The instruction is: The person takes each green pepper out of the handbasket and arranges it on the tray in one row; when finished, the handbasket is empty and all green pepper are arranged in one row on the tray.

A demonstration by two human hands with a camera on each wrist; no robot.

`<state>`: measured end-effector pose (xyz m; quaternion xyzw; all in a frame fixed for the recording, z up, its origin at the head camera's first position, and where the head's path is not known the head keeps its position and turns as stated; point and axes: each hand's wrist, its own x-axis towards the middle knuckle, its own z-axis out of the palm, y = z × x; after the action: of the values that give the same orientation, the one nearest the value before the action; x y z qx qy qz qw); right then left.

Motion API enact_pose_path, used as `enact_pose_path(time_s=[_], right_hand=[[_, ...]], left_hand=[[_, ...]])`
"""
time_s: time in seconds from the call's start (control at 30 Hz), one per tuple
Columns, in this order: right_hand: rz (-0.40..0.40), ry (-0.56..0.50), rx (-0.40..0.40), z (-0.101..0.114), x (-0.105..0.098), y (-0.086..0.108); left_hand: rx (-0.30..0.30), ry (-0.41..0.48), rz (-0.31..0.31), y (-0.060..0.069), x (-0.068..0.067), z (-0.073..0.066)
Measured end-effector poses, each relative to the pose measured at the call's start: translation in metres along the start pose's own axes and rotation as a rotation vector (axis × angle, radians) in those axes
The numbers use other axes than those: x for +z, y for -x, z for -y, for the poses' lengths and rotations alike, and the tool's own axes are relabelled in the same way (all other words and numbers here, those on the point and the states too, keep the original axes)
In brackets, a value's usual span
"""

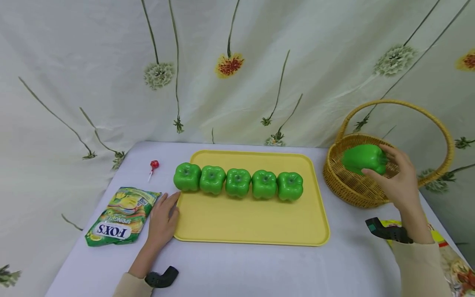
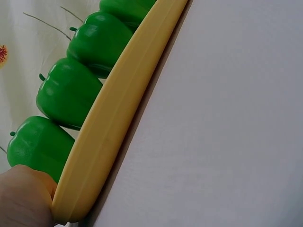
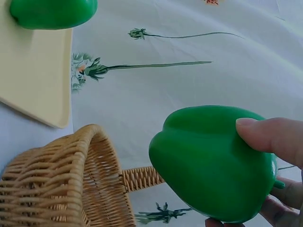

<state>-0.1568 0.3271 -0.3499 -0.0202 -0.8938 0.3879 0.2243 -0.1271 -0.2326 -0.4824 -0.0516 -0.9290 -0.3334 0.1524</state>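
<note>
Over the wicker basket (image 1: 335, 181) at the right, my right hand (image 1: 398, 177) grips a green bell pepper (image 1: 363, 159) by its stem end, thumb on one side and fingers on the other. The right wrist view shows the same bell pepper (image 3: 213, 163) held above and beside the basket (image 3: 42, 179). My left hand (image 1: 163, 216) rests at the left edge of the yellow tray (image 1: 248, 222), its fingers extended near the leftmost pepper (image 1: 187, 177). A row of several green bell peppers (image 1: 238, 182) stands along the tray; the leftmost overlaps its edge.
A green candy bag marked FOX'S (image 1: 124, 214) lies left of my left hand. Behind it is a red lollipop (image 1: 154, 165). Under my right forearm lies a colourful package (image 1: 450, 260), partly hidden. The basket's tall handle (image 1: 400, 102) arches up; a flowered cloth (image 1: 230, 103) hangs behind.
</note>
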Motion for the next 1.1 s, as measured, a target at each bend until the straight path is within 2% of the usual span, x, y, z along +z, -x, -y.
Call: enact_pose_path(time_s=[0.23,0.5,0.67,0.77,1.1], right_hand=[[0.018,0.030,-0.113,0.003,0.001,0.010],[0.171,0.017,-0.254,0.013,0.029,0.021],[0.232,0.024,-0.345,0.019,0.048,0.021],[0.278,0.040,-0.360,0.022,0.056,0.021],[0.436,0.133,-0.298,0.027,0.072,0.020]], left_hand=[[-0.010,0.005,0.008,0.000,-0.001,0.000],[-0.005,0.007,-0.005,0.001,0.001,0.003],[-0.007,0.010,-0.005,0.001,0.002,0.002],[-0.005,0.011,-0.006,0.001,0.002,0.001],[0.005,-0.002,-0.037,0.001,0.002,0.000]])
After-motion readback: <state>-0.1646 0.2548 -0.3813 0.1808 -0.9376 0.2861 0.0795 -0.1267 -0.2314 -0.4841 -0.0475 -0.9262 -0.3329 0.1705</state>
